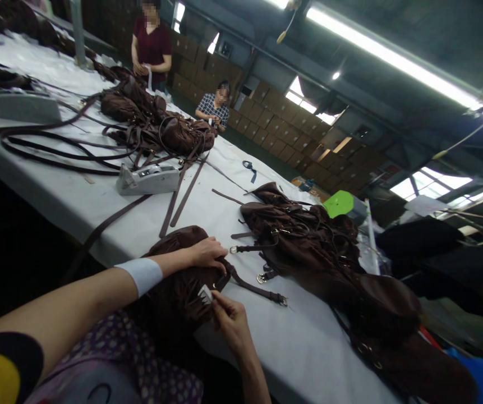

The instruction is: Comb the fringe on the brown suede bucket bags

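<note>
A dark brown gathered bag [182, 292] lies at the table's near edge, against my body. My left hand [208, 253] rests over its top with the fingers curled down on its edge. A strap with a metal buckle [282, 301] runs from the bag to the right across the cloth. My right hand [230, 318] pinches a small white piece [205, 294] with dark tooth-like marks, close to the bag's gathered side. Its exact kind is unclear. The bag's underside is hidden.
More brown bags [300, 235] with buckled straps lie in a heap to the right. Another heap [152, 118] sits farther back, beside a grey tape dispenser [148, 179] and loose straps. A green box [339, 204] stands behind. Two people [152, 47] work across the white-covered table [220, 179].
</note>
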`<state>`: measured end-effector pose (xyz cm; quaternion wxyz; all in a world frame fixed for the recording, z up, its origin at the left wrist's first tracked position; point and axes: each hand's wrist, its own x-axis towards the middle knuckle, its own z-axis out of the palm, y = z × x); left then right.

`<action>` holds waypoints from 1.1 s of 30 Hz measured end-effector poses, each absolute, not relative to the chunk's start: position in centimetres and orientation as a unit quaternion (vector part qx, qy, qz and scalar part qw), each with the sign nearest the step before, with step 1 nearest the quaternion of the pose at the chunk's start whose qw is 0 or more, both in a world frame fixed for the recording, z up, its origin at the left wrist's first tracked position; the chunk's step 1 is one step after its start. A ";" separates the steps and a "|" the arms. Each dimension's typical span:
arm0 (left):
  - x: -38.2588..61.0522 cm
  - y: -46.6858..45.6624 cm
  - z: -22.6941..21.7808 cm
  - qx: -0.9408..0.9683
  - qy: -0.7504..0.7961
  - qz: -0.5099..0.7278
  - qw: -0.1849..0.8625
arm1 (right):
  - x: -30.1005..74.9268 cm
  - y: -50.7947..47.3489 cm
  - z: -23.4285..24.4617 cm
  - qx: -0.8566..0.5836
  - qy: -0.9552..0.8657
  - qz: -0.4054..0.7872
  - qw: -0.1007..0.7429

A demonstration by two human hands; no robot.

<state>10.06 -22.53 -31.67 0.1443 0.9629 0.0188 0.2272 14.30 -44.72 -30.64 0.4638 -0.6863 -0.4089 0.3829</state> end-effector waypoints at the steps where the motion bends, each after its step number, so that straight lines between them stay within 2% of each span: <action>1: 9.8 -22.5 -32.4 0.963 0.022 0.224 0.148 | 14.2 -44.7 -31.1 -0.686 -0.407 0.397 0.455; 3: 9.6 -22.4 -33.0 0.961 0.033 0.223 0.158 | 14.1 -44.7 -31.6 -0.686 -0.392 0.403 0.462; 6: 8.8 -22.1 -31.8 0.950 0.054 0.243 0.187 | 14.2 -44.9 -31.2 -0.686 -0.355 0.386 0.505; 9: 6.0 -23.2 -29.0 0.892 0.090 0.279 0.343 | 14.5 -45.3 -30.4 -0.684 -0.330 0.388 0.522; 11: 2.9 -25.2 -27.7 0.857 0.086 0.247 0.445 | 14.6 -45.5 -30.2 -0.689 -0.315 0.380 0.531; 17: -3.3 -32.2 -28.3 0.939 0.035 0.079 0.332 | 14.0 -44.9 -30.8 -0.705 -0.302 0.313 0.560; 23: -2.3 -31.9 -28.2 0.886 0.081 0.032 0.456 | 13.1 -46.8 -29.7 -0.735 -0.326 0.256 0.537; 26: -1.8 -31.0 -28.2 0.860 0.122 0.017 0.496 | 12.9 -48.3 -29.3 -0.739 -0.312 0.227 0.552; 29: -1.2 -30.3 -27.9 0.834 0.155 0.055 0.527 | 13.1 -48.9 -29.7 -0.743 -0.290 0.218 0.562; 33: -0.4 -29.8 -25.6 0.821 0.123 0.104 0.548 | 13.7 -48.5 -30.8 -0.762 -0.296 0.213 0.535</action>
